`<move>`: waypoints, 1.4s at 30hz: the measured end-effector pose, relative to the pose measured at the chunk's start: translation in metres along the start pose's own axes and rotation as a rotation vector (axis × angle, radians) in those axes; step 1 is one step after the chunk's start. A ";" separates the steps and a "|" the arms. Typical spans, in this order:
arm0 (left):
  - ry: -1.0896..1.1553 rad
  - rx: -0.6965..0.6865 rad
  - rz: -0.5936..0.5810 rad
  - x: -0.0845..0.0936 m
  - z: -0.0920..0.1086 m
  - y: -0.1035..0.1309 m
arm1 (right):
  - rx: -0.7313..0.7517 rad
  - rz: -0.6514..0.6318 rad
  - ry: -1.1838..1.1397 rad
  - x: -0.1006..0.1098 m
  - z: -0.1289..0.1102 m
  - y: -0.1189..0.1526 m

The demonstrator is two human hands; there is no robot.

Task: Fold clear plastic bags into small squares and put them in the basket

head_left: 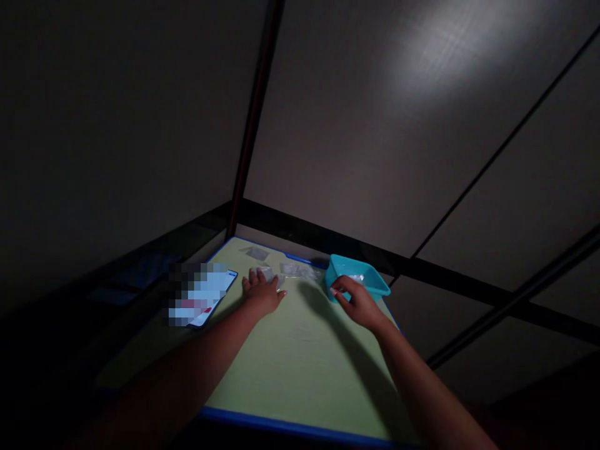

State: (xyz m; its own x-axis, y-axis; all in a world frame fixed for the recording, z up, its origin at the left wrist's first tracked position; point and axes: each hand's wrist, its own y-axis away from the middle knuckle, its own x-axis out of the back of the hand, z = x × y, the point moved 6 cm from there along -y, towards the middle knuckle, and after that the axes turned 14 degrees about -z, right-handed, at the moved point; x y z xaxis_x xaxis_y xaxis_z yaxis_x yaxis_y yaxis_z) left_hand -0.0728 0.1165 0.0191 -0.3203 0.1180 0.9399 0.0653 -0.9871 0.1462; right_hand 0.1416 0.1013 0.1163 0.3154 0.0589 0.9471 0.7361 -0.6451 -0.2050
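My left hand [261, 295] lies with its fingers spread on a small clear plastic packet [267, 272] on the pale green tabletop [300, 365]. More clear packets [300, 270] lie just right of it, and another packet [257, 253] is near the far left corner. My right hand [356, 303] hovers at the near side of a turquoise plastic basket [380, 284], its fingers bent and the thumb close to the fingertips. Anything between those fingertips is too small to make out. Some shiny clear plastic [357, 279] shows inside the basket, partly behind my right hand.
A phone [206, 300] with a lit, partly blurred screen lies at the table's left side. Blue edging [281, 425] runs around the tabletop. Dark panelled walls [328, 137] rise behind the table. The surroundings are dim.
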 end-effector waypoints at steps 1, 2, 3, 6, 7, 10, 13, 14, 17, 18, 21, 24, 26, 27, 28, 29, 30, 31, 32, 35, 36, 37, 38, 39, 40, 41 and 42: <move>-0.010 -0.004 0.010 0.001 -0.001 -0.001 | 0.026 0.005 -0.020 -0.016 -0.003 0.001; -0.023 -0.017 0.027 0.003 -0.001 -0.001 | 0.033 0.012 -0.039 -0.031 -0.003 0.001; -0.035 -0.037 0.043 0.006 0.001 0.000 | 0.019 0.033 -0.047 -0.043 0.000 0.000; -0.070 -0.108 0.034 0.009 0.011 0.007 | 0.010 -0.006 -0.036 -0.073 0.007 -0.002; -0.085 -0.134 0.018 0.009 0.016 0.011 | 0.027 -0.022 -0.047 -0.078 0.009 -0.001; -0.119 -0.232 -0.015 0.005 0.035 0.024 | 0.066 0.017 -0.126 -0.079 0.011 0.004; -0.097 -0.328 0.033 0.007 0.046 0.034 | 0.056 0.106 -0.182 -0.071 0.013 0.009; -0.067 -0.361 0.060 0.009 0.048 0.034 | 0.062 0.114 -0.193 -0.070 0.012 0.009; 0.180 -0.436 0.162 0.020 0.041 0.028 | 0.078 0.127 -0.216 -0.069 0.008 0.008; 0.314 -0.454 0.187 0.023 0.037 0.024 | 0.089 0.112 -0.226 -0.070 0.005 0.007; 0.742 -0.449 0.212 0.026 0.024 0.013 | 0.165 0.070 -0.253 -0.073 -0.007 0.006; 1.091 -0.400 0.081 0.015 0.023 0.008 | 0.198 0.114 -0.323 -0.071 -0.014 0.008; 1.202 -0.401 -0.047 0.006 0.032 0.011 | 0.155 0.164 -0.413 -0.070 -0.011 0.008; 1.222 -0.410 -0.104 0.001 0.037 0.014 | 0.126 0.182 -0.473 -0.071 -0.008 0.008; 1.227 -0.421 -0.149 -0.003 0.042 0.017 | 0.102 0.191 -0.547 -0.073 -0.004 0.008; 1.225 -0.433 -0.180 -0.006 0.046 0.020 | 0.089 0.189 -0.633 -0.075 -0.001 0.007; 1.224 -0.445 -0.201 -0.009 0.050 0.023 | 0.085 0.180 -0.728 -0.078 0.001 0.006; 1.226 -0.458 -0.215 -0.011 0.053 0.025 | 0.092 0.168 -0.823 -0.081 0.002 0.006; 1.226 -0.470 -0.222 -0.013 0.055 0.027 | 0.103 0.152 -0.911 -0.083 0.003 0.005; 1.183 -0.475 -0.186 -0.014 0.056 0.031 | 0.112 0.089 -1.060 -0.088 0.000 0.002; 1.154 -0.471 -0.166 -0.013 0.055 0.032 | 0.100 0.078 -1.077 -0.088 0.000 0.002; 1.127 -0.465 -0.145 -0.012 0.055 0.034 | 0.084 0.078 -1.088 -0.088 0.000 0.002; 1.106 -0.459 -0.127 -0.010 0.054 0.035 | 0.067 0.091 -1.096 -0.087 0.002 0.002; 1.098 -0.455 -0.109 -0.008 0.054 0.037 | 0.049 0.118 -1.106 -0.086 0.004 0.002; 1.100 -0.457 -0.095 -0.006 0.054 0.038 | 0.030 0.151 -1.114 -0.084 0.007 0.002; 1.104 -0.467 -0.088 -0.004 0.054 0.040 | 0.009 0.186 -1.119 -0.083 0.010 0.003; 1.099 -0.485 -0.099 -0.002 0.055 0.042 | -0.012 0.222 -1.120 -0.081 0.014 0.003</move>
State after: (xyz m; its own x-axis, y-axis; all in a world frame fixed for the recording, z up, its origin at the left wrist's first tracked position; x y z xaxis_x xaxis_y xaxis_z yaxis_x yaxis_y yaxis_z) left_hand -0.0174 0.0811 0.0401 -0.9528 0.2733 0.1319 -0.2917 -0.9446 -0.1502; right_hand 0.1268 0.1049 0.0354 0.7993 0.5852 0.1368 0.5935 -0.7328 -0.3327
